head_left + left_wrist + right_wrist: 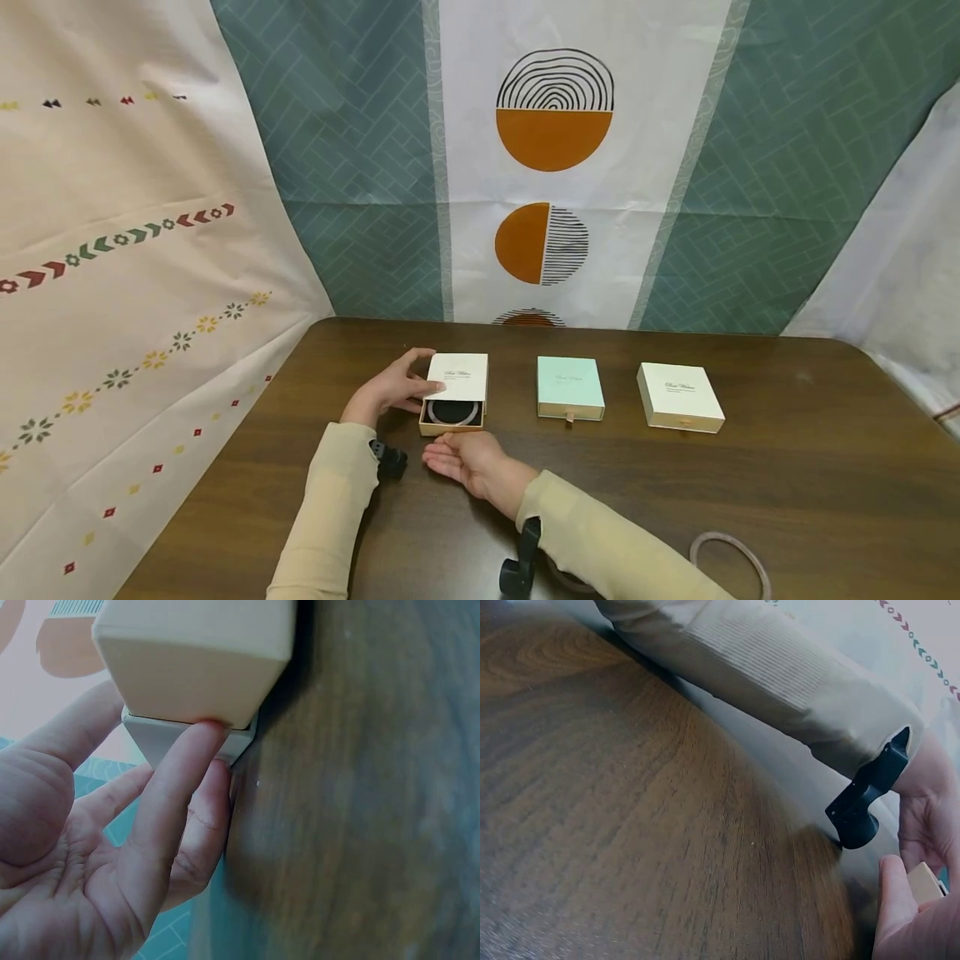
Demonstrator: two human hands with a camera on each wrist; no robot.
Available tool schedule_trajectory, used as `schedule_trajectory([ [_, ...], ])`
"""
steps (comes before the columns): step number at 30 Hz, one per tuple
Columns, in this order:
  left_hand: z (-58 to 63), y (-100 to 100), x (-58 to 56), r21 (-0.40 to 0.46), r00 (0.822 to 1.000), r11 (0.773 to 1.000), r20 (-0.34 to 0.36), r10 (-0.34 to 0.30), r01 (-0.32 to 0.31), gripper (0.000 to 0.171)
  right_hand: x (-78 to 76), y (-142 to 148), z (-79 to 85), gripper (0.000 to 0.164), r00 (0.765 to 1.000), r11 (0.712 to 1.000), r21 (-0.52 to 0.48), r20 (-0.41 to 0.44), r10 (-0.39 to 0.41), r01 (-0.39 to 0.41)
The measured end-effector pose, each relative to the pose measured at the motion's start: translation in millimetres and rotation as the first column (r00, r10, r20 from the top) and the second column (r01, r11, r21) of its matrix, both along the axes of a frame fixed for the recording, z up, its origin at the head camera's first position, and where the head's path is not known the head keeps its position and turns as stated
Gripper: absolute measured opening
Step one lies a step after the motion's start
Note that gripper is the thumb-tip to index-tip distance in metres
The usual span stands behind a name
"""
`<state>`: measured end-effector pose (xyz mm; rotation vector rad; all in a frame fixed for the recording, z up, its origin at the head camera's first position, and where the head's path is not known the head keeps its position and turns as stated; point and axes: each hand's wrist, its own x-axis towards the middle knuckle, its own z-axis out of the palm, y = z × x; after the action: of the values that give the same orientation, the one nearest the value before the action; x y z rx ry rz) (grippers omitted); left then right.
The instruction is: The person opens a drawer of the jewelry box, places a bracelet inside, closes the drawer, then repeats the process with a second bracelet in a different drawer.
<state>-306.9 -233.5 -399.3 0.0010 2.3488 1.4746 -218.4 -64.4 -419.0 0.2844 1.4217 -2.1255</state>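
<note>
A white drawer box [459,373] lies on the table with its inner drawer [450,431] pulled partly out toward me. On the drawer's dark lining rests a pale round bangle [476,412], its far part hidden under the cover. My left hand [390,385] holds the box from its left side, with a fingertip on the cover's edge; the left wrist view shows its fingers [169,802] along the box's side. At the drawer's front edge is my right hand [471,465], palm turned up and fingers extended, apparently touching the front.
To the right stand a mint-green drawer box [570,387] with a small pull tab and another white box [681,396], both shut. One loose bangle [738,546] lies near the front right. A second ring [572,581] is partly covered by the right sleeve.
</note>
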Motion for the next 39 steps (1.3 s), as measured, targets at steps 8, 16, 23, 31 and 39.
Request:
schedule_trajectory([
  [8,-3.5,-0.9,1.9,0.013,1.0,1.0,0.014,0.017,-0.017,0.074,-2.0,-3.3,-1.8,0.027,1.0,1.0,0.023,-0.027,-0.005,0.005],
  [16,-1.3,0.6,0.9,0.0,1.0,1.0,0.01,0.011,-0.011,0.073,-10.4,-4.6,-2.9,0.028,0.998,0.999,0.05,-0.063,-0.016,0.019],
  [23,-1.2,-0.3,-0.7,-0.005,1.0,1.0,0.006,-0.001,0.001,0.074,-17.3,-5.5,-2.8,0.027,0.997,0.998,0.054,-0.069,-0.022,0.026],
  [31,-3.2,-0.5,-2.5,0.009,1.0,1.0,0.008,-0.008,0.008,0.075,-22.0,-4.5,-3.5,0.027,0.997,0.998,0.062,-0.078,-0.021,0.026],
  [39,-2.1,-0.9,-1.9,0.027,1.0,1.0,0.017,0.003,-0.004,0.073,-30.9,-4.5,-4.4,0.028,0.996,0.998,0.051,-0.079,-0.031,0.035],
])
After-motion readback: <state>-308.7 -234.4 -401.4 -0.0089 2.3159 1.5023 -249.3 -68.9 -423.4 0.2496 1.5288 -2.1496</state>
